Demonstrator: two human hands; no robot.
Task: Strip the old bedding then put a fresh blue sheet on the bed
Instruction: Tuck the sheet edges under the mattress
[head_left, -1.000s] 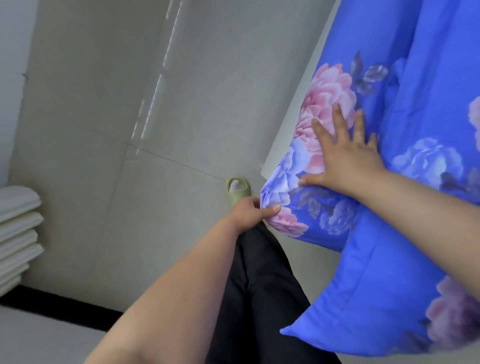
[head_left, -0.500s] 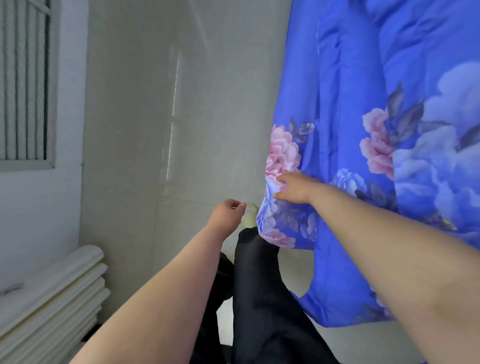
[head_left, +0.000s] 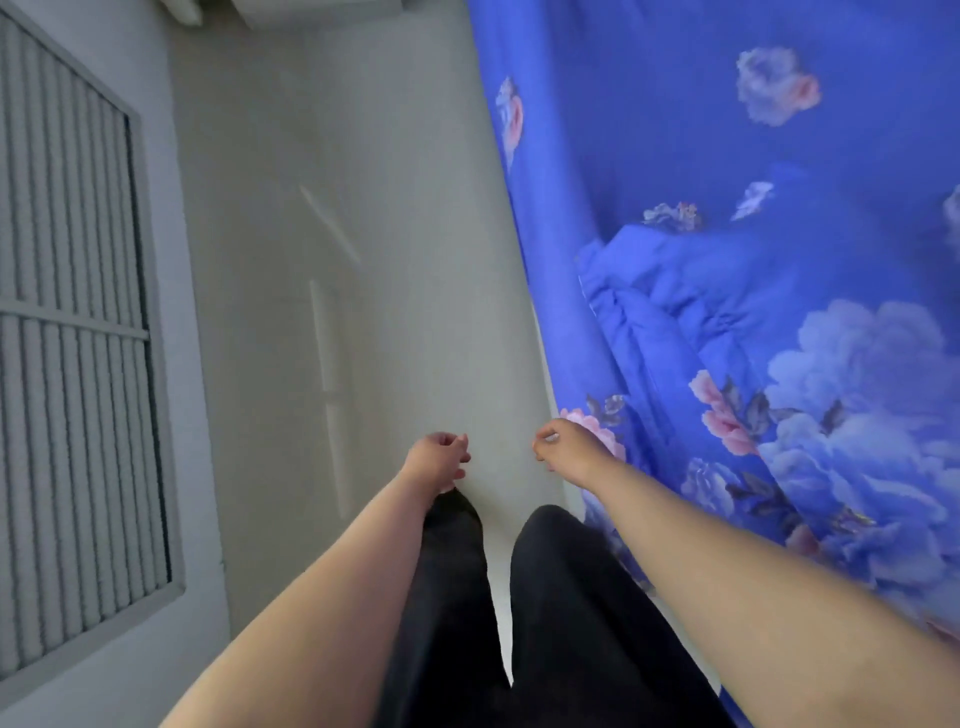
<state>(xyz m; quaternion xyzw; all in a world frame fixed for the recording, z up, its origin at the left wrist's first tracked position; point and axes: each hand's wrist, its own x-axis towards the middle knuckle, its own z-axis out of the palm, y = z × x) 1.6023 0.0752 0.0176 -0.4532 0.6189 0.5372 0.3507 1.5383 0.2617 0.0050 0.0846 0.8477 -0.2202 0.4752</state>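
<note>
While I look down past both forearms, my left hand (head_left: 439, 457) hangs over the pale floor (head_left: 291, 312) with its fingers loosely curled and nothing in them, just above my left leg in black trousers (head_left: 452, 597). My right hand (head_left: 563, 444) is a little to its right, apart from it, fingers also loosely bent inward and gripping nothing; it sits just beside the edge of the blue floral sheet (head_left: 727, 260), at a pink flower printed near that edge, and I cannot tell whether the knuckles brush the cloth. That sheet fills the right side of my view, spread over the bed from the top of the frame down to the lower right corner, its left edge hanging toward the floor. A bunched, wrinkled fold of the same blue cloth lies in its middle, with large pale-blue and pink blossoms below it and smaller ones scattered above. My right forearm crosses in front of the sheet's lower part. On the left stands a grey wall with a slatted vent panel (head_left: 72, 364)
</note>
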